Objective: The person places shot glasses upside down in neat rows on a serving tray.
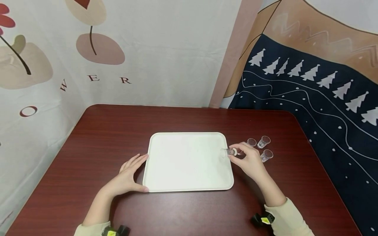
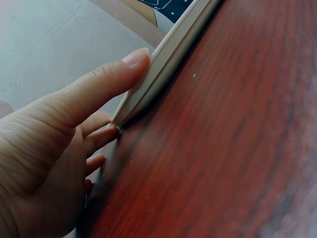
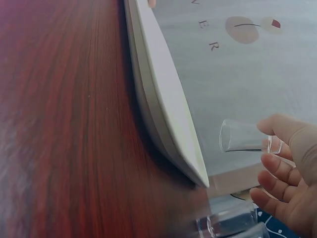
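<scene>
Between thumb and forefinger, my right hand (image 1: 247,159) pinches a small clear shot glass (image 1: 231,151) by its base end. The glass lies on its side in the air at the right edge of a white tray (image 1: 186,162), its mouth pointing left over the tray. In the right wrist view, the held glass (image 3: 240,137) has nothing visible inside. My left hand (image 1: 127,178) touches the tray's left side, its thumb at the near corner and its fingertips further up the edge. In the left wrist view, the thumb (image 2: 106,84) rests against the rim.
Several more shot glasses stand right of the tray, behind and beside my right hand, among them a far one (image 1: 263,142) and a nearer one (image 1: 267,155). Dark red wood makes up the tabletop (image 1: 118,131). Printed cloth (image 1: 165,59) hangs behind it.
</scene>
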Motion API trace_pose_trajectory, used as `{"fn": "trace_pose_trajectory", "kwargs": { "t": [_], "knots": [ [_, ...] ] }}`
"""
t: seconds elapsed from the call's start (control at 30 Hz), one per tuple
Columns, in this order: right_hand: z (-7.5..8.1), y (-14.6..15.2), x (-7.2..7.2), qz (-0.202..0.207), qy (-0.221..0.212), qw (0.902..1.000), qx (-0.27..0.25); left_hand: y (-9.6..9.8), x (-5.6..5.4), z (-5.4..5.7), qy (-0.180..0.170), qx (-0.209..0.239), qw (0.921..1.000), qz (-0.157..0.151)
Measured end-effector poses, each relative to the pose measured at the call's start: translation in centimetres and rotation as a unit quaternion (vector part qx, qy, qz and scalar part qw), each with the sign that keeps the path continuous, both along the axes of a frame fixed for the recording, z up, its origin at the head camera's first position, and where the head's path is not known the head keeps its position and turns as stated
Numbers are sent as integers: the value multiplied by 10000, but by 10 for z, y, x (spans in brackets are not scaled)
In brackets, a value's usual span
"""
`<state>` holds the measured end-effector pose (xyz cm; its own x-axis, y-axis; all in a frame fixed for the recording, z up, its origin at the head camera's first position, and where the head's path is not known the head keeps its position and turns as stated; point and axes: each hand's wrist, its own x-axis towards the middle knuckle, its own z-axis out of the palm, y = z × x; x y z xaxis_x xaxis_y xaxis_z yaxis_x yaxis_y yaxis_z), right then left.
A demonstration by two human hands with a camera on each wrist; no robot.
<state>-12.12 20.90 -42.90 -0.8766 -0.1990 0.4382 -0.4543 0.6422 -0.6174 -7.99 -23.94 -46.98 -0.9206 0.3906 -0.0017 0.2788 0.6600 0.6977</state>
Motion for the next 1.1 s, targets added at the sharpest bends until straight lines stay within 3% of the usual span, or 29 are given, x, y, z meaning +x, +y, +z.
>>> {"fn": "trace_pose_trajectory", "kwargs": {
  "t": [0.17, 0.4, 0.87, 1.1],
  "knots": [
    [-5, -10, -9, 90, -16, 9999, 50, 1, 1, 1, -40, -44, 10000, -4],
    [-12, -22, -16, -85, -165, 9998, 84, 1, 1, 2, -74, -41, 10000, -12],
    [-25, -33, -18, 70, 282, 9995, -147, 1, 1, 1, -119, -32, 9999, 9],
    [-28, -33, -16, -8, 106, 9999, -127, 1, 1, 3, -93, -31, 10000, -13]
  ]
}}
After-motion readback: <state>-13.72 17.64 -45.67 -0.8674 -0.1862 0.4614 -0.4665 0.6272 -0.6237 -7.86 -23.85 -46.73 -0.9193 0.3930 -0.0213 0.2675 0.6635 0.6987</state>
